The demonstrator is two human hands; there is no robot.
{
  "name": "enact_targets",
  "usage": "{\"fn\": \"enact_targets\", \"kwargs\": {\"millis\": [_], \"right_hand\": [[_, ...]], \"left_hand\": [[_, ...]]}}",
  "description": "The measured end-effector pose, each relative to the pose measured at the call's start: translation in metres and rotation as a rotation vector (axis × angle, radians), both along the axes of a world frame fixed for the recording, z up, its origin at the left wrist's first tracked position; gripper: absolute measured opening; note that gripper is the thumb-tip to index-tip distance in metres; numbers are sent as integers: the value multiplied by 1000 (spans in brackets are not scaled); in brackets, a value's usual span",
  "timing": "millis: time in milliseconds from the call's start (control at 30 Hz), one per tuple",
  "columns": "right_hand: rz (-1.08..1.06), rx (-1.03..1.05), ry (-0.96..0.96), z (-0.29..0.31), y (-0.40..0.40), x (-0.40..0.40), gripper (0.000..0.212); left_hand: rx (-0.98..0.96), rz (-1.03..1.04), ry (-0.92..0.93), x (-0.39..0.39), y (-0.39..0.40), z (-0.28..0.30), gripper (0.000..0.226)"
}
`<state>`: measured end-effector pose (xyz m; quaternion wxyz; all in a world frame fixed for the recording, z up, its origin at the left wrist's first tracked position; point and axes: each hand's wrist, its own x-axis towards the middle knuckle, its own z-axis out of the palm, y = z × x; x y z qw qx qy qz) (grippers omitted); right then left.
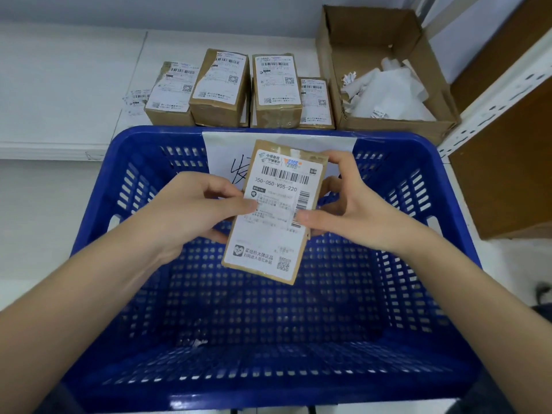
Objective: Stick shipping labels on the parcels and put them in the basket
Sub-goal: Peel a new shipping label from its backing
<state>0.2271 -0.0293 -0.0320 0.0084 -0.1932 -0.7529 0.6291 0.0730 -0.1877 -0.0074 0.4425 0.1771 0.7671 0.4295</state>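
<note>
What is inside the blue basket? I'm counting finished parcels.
No parcel shows on the blue basket floor. Both hands hold the labelled parcel above it, covering part of the floor and the far-wall paper sign.

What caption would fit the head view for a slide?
Both hands, left hand and right hand, hold a labelled parcel above the blue basket; four labelled parcels wait behind.

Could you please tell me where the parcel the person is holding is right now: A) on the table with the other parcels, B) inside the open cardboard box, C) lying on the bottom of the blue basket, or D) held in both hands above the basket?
D: the left hand and right hand grip the labelled parcel above the blue basket, clear of its bottom.
</note>
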Motion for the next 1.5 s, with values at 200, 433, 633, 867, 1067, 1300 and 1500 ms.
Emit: {"fn": "enact_targets", "kwargs": {"millis": [200, 433, 633, 867, 1067, 1300, 1500], "right_hand": [[-61, -93, -50, 1, 1, -1, 32], [-250, -45, -79, -5, -9, -6, 18], [-313, -3, -22, -6, -7, -7, 12], [-125, -28, -47, -5, 2, -3, 91], [46, 50, -74, -7, -4, -2, 132], [125, 81, -209, -4, -6, 3, 146], [123, 99, -246, -2, -10, 3, 147]], "left_hand": [[-5, -79, 79, -7, 0, 9, 5], [-18, -110, 41, -3, 0, 10, 4], [2, -49, -1, 2, 3, 5, 10], [64, 71, -21, 0, 5, 5, 10], [70, 87, -9, 0, 5, 5, 8], [77, 82, -43, 1, 4, 3, 8], [44, 78, -14, 2, 5, -2, 8]]}}
